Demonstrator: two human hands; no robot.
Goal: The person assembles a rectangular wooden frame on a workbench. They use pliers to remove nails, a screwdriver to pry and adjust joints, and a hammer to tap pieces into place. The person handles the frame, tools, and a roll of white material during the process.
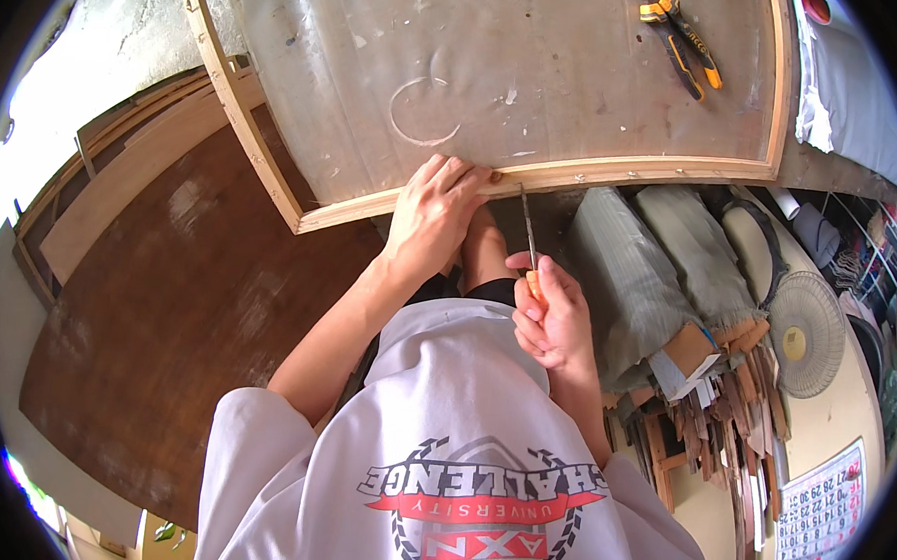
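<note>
A light wooden frame lies on a worn, paint-spotted table, its near bar along the table's front edge. Small metal staples show along its bars. My left hand grips the near bar, fingers bent over it and pressed together. In my right hand is a thin screwdriver with an orange handle. Its shaft points away from me, and the tip meets the near bar just right of my left fingers. Whether it sits under a staple is too small to tell.
Yellow-and-black pliers lie inside the frame at the far right. A dark brown wooden panel leans at the left. To the right are grey-wrapped bundles, a round fan and a stack of wood strips.
</note>
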